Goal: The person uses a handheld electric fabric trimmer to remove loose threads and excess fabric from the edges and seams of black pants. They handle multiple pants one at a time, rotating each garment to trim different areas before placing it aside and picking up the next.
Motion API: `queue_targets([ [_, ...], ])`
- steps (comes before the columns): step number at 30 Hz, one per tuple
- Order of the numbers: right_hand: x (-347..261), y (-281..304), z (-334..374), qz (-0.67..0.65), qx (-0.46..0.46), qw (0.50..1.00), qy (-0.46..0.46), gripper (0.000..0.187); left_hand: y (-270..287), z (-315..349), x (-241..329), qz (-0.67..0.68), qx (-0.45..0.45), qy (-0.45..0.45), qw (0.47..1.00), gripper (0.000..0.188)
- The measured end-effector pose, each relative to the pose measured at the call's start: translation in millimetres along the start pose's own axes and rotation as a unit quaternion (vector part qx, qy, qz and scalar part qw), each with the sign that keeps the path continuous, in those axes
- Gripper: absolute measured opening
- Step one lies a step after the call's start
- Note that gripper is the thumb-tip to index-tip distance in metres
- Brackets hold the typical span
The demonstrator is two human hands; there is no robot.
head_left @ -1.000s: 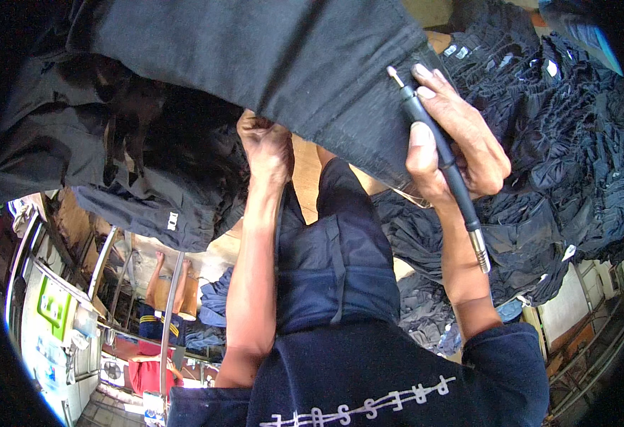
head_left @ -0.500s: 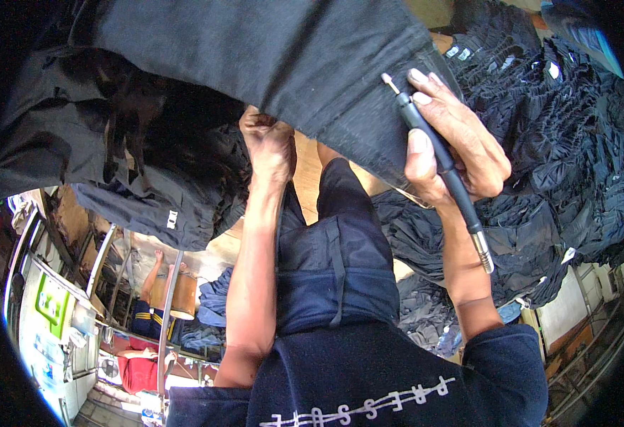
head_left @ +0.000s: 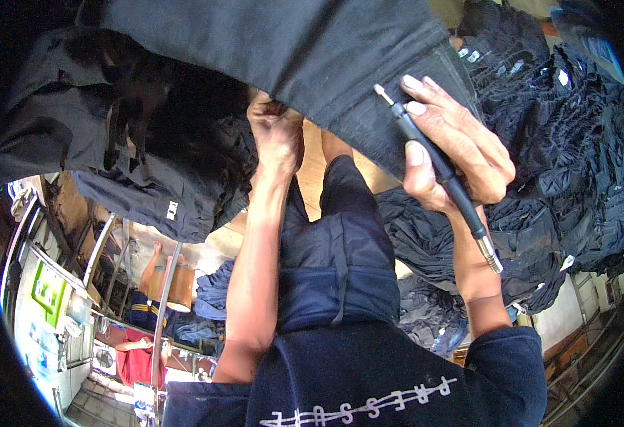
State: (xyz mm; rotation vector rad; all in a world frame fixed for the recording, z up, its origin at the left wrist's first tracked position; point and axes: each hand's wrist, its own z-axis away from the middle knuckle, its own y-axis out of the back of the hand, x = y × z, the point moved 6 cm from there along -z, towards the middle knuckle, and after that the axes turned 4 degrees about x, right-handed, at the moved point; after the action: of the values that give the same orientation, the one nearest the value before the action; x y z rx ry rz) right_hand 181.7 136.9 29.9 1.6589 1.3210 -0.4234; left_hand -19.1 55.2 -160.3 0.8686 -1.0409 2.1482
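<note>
A dark cloth panel [head_left: 269,43], black or charcoal, stretches across the top of the view. At its lower edge my left hand [head_left: 276,139] is closed in a fist on the black cloth; its fingertips are hidden. Between the thumb and fingers of my right hand [head_left: 461,146] lies a slim black pen-like tool [head_left: 431,156]. The tool has a metal, pale-tipped upper end and a silvery lower end. That tip points up and left over the panel; whether it touches the cloth I cannot tell. Beside my left hand hangs a bunched black garment [head_left: 162,142].
A large heap of gathered black garments [head_left: 561,164] fills the right side. More dark cloth [head_left: 216,292] lies left of my legs. Metal poles [head_left: 166,306] stand at the lower left. Beyond them are a person in a red top [head_left: 138,363] and a green-framed object [head_left: 49,293].
My left hand has shifted slightly to the right and up. The panel's edge and my right hand with the pen-like tool have moved a little right and down.
</note>
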Motion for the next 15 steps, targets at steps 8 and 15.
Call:
queue_targets([
  [8, -1.5, -4.4, 2.7, -0.023, -0.028, 0.999, 0.004, 0.028, -3.7, -0.5, 1.9, 0.024, -0.01, -0.009, 1.0, 0.03],
  [15, -1.1, -9.4, 5.8, -0.032, -0.093, 0.995, -0.001, 0.027, 0.5, 0.2, -1.6, 0.022, -0.005, 0.01, 1.0, 0.03],
])
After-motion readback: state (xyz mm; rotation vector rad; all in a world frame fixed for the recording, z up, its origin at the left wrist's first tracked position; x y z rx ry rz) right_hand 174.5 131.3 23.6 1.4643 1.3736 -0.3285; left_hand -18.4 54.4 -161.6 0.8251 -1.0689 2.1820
